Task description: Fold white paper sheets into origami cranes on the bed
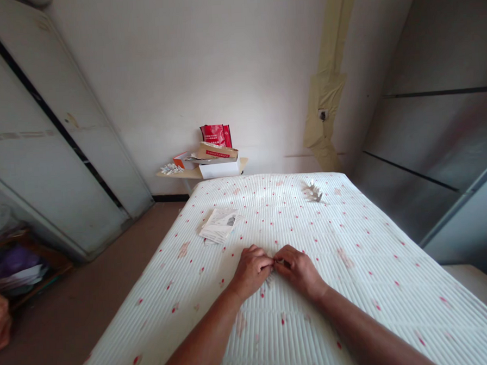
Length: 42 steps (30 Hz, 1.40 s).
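Observation:
My left hand [251,269] and my right hand [297,269] rest close together on a white ribbed mattress [355,285] dotted with red marks. Both hands are closed in a pinch, fingertips meeting over a small pale object [274,265] between them that is too small to name. A folded stack of printed paper sheets [219,225] lies on the mattress beyond my left hand. A little heap of small white folded pieces [314,191] sits near the far edge, beyond my right hand.
Past the head of the mattress a low wooden shelf [186,173] carries a red bag [216,135], cardboard boxes [218,161] and more small white pieces [170,168]. Grey cabinet doors [41,149] line the left, grey panels the right. Clutter lies at the floor's left edge [15,270].

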{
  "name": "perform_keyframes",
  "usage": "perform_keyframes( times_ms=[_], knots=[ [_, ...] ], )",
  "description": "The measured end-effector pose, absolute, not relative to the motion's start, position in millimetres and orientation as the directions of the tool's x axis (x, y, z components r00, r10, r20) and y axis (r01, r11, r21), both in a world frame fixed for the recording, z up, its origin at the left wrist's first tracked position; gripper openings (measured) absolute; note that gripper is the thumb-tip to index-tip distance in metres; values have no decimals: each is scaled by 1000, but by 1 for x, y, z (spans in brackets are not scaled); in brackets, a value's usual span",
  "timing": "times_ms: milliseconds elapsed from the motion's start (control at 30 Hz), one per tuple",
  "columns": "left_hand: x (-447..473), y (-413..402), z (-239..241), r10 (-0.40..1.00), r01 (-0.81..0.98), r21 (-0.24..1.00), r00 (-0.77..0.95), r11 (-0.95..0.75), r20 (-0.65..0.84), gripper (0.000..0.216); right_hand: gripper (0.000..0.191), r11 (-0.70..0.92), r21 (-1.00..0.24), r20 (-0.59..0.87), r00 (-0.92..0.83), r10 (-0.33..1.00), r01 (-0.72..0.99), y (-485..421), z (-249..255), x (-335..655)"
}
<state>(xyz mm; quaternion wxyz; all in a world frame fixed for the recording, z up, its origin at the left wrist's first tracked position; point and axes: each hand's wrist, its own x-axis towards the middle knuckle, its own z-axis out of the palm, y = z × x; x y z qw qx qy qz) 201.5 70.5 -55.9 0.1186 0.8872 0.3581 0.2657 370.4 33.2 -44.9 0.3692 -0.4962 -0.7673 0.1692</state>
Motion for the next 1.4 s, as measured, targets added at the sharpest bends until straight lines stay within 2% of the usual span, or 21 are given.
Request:
perform_keyframes(
  times_ms=[200,367,467,700,900,1067,1167,1400],
  knots=[
    [201,71,-59,694,560,410,596,-720,405,10,19,507,-496,407,-326,853,705,34,-47,373],
    [202,72,-60,702,566,416,589,-712,400,10,20,476,-388,436,-298,849,789,33,-54,373],
    [202,72,-59,713,575,423,585,-700,386,10,19,464,-365,440,-290,850,807,31,-55,373],
    [203,70,-56,717,576,429,582,-696,384,9,17,478,-466,388,-314,867,745,26,-41,376],
    [202,70,-55,707,567,422,589,-707,391,10,17,461,-501,387,-287,876,733,27,-38,376],
    [202,70,-55,707,569,421,589,-707,392,10,18,392,-680,326,-224,919,620,33,-42,376],
    [202,69,-55,711,572,423,587,-703,386,10,19,364,-742,290,-220,931,563,36,-41,377],
    [202,70,-57,711,575,420,585,-703,390,11,20,319,-780,226,-233,946,538,36,-40,378]
  ],
)
